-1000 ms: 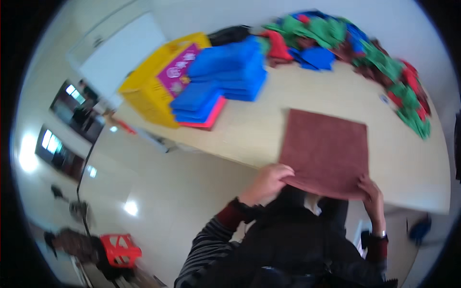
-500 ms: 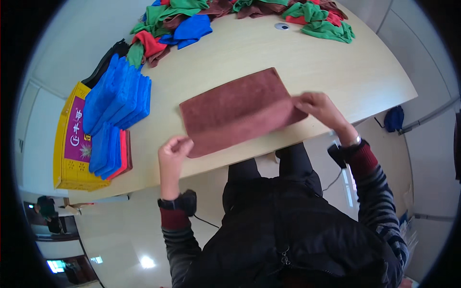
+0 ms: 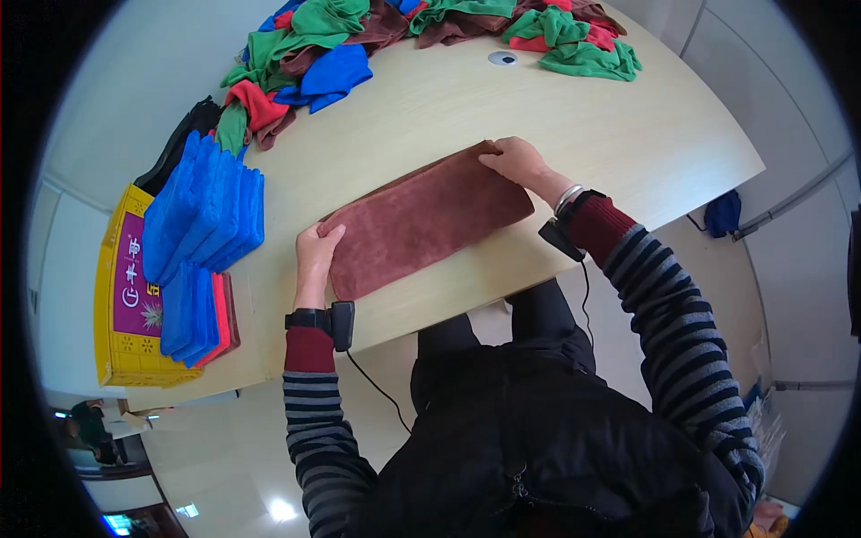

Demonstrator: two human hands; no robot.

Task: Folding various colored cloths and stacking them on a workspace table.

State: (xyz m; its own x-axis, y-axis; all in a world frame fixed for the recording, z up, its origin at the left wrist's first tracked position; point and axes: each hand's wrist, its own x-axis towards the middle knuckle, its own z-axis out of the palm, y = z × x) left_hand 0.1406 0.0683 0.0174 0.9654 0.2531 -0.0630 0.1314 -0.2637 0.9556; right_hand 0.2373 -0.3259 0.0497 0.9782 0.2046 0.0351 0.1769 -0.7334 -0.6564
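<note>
A brown towel [image 3: 421,229] lies doubled over on the table near its front edge, its folded-over layer almost covering the layer beneath. My left hand [image 3: 316,255] pinches its upper left corner, thumb on top. At the far right corner my right hand [image 3: 520,168] grips the towel's upper edge between thumb and fingers. A thin strip of the under layer shows along the far edge. Both wrists carry black strapped devices with cables.
A yellow box [image 3: 105,332] at the left holds upright folded blue towels [image 3: 202,211], with red and brown ones in front. Crumpled green, red, blue and brown cloths [image 3: 327,22] line the far side of the table [image 3: 619,134]. A round cable hole [image 3: 502,58] sits near them.
Both hands have moved away from me, carrying the towel's near edge over to its far edge. The towel is now a narrower doubled strip.
</note>
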